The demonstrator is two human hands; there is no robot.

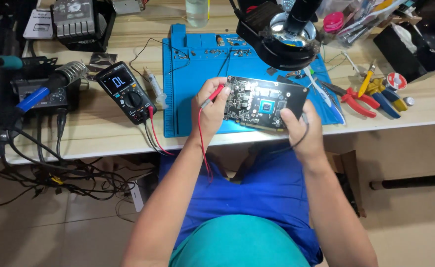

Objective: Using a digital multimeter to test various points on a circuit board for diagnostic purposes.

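Observation:
A black circuit board (264, 103) with a square chip in its middle is held just above the blue work mat (185, 74). My left hand (209, 109) grips the board's left edge and pinches a red test probe (213, 96) against it; the probe's red lead runs down my forearm. My right hand (304, 129) holds the board's right end together with a black probe lead (302, 138). A black multimeter (127, 92) with a lit display lies to the left on the wooden bench, its leads plugged in.
A microscope head with a ring light (289, 30) hangs over the mat's far side. Red pliers (356, 101), yellow and blue cutters (378, 91) and a solder roll (396, 80) lie at right. A soldering station (44, 94) and tangled cables (54, 173) crowd the left.

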